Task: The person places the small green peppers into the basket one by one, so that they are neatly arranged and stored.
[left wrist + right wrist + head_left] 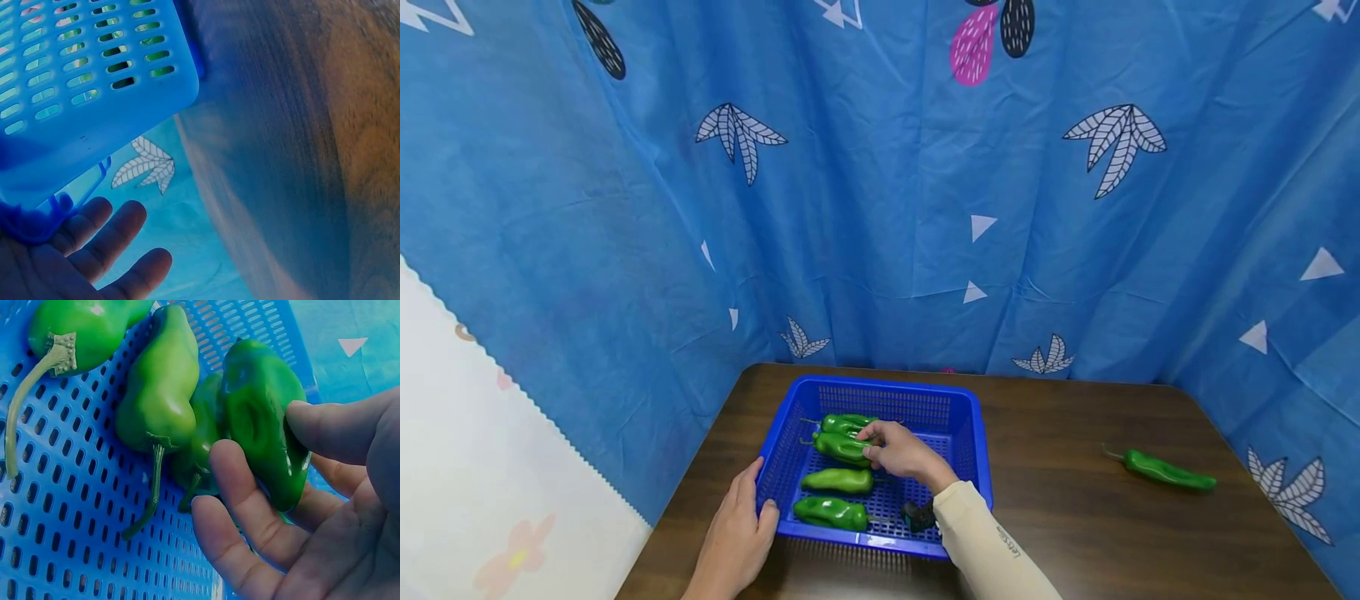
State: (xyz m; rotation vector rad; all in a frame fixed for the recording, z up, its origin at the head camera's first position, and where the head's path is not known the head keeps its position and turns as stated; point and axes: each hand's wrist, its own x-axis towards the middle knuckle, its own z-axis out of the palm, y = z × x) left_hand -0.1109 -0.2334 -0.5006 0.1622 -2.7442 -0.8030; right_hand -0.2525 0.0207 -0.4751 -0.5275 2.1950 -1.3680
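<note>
A blue plastic basket (880, 542) holds several green peppers lying in a row. My right hand (898, 450) reaches into it and pinches a glossy dark green pepper (262, 406) between thumb and fingers; its stem end points left in the head view. Beside that one lie another green pepper (838, 422) at the back, a lighter green pepper (837, 480) and a darker green pepper (831, 512) at the front. At the basket's front left corner my left hand (739, 521) rests against the rim, its visible fingers (122, 234) extended and spread.
A lone green pepper (1168, 471) lies on the brown wooden table (1060, 525) to the right. Blue patterned curtain (887, 208) hangs behind and beside the table. White floral cloth (497, 467) covers the left side. A small black device (919, 515) sits at my right wrist.
</note>
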